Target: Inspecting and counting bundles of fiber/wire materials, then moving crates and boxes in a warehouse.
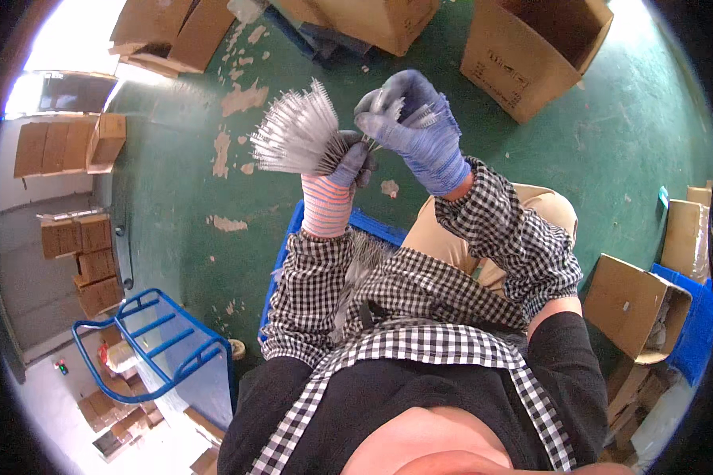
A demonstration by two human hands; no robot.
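In my gloved left hand is a thick bundle of small twisted-wire brushes, gripped at the stems. Their pale bristle ends fan out up and to the left. My right hand, in a blue glove, is closed on a few more of these brushes, with its fingertips close beside the left hand's grip. A blue crate stands below my left forearm, and grey bristly brushes lie in it, partly hidden by my sleeve and apron.
An open cardboard box stands ahead on the right, with more cartons at the top. A blue-framed cart is at my left. Another open carton sits at my right. The green floor has worn patches.
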